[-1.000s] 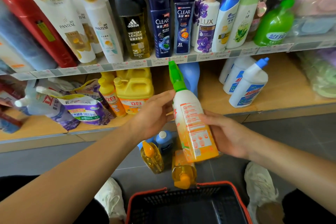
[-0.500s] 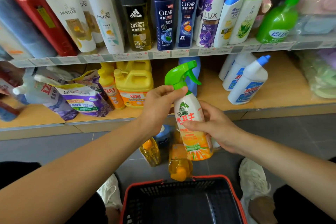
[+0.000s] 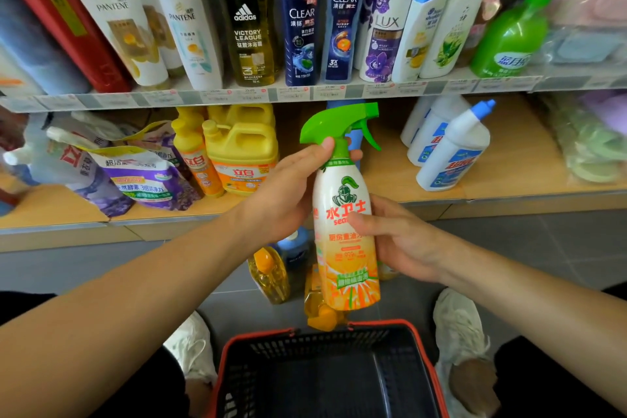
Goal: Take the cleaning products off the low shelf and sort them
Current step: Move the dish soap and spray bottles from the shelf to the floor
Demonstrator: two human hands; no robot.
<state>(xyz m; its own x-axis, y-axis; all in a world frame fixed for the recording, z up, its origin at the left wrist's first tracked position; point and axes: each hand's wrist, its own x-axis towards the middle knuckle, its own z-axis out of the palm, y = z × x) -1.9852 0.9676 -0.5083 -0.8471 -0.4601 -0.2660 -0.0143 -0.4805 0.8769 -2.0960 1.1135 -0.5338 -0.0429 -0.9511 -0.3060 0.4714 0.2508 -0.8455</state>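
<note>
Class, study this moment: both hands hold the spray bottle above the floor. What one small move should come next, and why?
Probably lower the spray bottle onto the floor beside the bottles already there. The left hand grips its neck, the right hand its body, so it is off the shelf and upright, with that group just below.

- We see a grey tiled floor.
- We face a low shelf of pale wood.
- Above it runs an upper shelf edged with price labels.
</note>
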